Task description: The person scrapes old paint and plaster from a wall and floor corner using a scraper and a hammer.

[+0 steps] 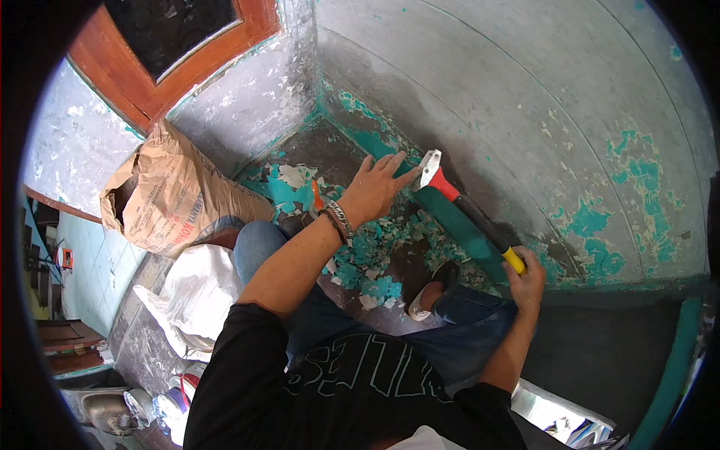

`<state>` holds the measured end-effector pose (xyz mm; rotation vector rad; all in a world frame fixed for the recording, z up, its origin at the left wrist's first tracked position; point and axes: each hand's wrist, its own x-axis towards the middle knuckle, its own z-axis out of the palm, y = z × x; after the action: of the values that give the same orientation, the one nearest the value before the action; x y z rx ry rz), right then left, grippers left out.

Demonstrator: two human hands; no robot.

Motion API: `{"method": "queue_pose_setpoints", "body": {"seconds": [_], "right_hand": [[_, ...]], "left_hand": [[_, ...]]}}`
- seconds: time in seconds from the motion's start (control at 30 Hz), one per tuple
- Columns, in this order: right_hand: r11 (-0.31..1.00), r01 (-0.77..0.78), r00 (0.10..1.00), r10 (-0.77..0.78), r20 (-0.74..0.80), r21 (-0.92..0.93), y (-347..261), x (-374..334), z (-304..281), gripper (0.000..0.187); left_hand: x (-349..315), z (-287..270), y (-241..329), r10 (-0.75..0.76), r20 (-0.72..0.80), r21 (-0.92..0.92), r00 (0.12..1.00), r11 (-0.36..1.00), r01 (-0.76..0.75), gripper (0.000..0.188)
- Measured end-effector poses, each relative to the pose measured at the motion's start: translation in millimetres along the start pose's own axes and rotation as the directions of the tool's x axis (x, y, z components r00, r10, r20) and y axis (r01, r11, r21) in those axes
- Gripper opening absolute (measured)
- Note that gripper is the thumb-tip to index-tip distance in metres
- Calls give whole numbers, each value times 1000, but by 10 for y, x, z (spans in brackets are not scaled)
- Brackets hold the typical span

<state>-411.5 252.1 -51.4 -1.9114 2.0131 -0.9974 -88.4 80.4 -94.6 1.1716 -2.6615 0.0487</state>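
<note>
My right hand is wrapped round the yellow end of a long-handled scraper. The tool has a black shaft, a red neck and a pale metal head, which lies against the teal strip along the foot of the wall. My left hand has its fingers spread, palm down, beside the metal head; the index fingertip is close to it, and I cannot tell if they touch. Flakes of teal paint are heaped on the floor below my hands.
A brown paper sack stands at the left, with a white plastic sack nearer me. A small orange-handled tool lies among flakes. The grey wall keeps teal patches. A wooden door frame is behind; paint tins stand lower left.
</note>
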Motion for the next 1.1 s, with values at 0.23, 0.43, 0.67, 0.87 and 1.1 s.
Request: {"method": "queue_pose_setpoints", "body": {"seconds": [0.23, 0.43, 0.67, 0.87, 1.1], "right_hand": [[1000, -16, 999, 17, -48, 3, 49, -10, -5, 32], [1000, -23, 998, 23, -55, -12, 71, -8, -31, 30], [997, -61, 992, 66, -106, 45, 101, -2, -77, 33], [995, -53, 998, 50, -35, -86, 29, -10, -72, 34], [999, -48, 999, 48, 0, -7, -9, -6, -42, 34]], "left_hand": [[-18, -13, 44, 15, 47, -57, 999, 998, -13, 76], [-75, 90, 65, 48, 57, -160, 997, 986, -38, 71], [-131, 20, 222, 207, 293, -179, 933, 971, -160, 24], [-86, -196, 259, 158, 159, -346, 975, 933, -95, 38], [-23, -104, 185, -3, -121, -178, 993, 984, -18, 89]]}}
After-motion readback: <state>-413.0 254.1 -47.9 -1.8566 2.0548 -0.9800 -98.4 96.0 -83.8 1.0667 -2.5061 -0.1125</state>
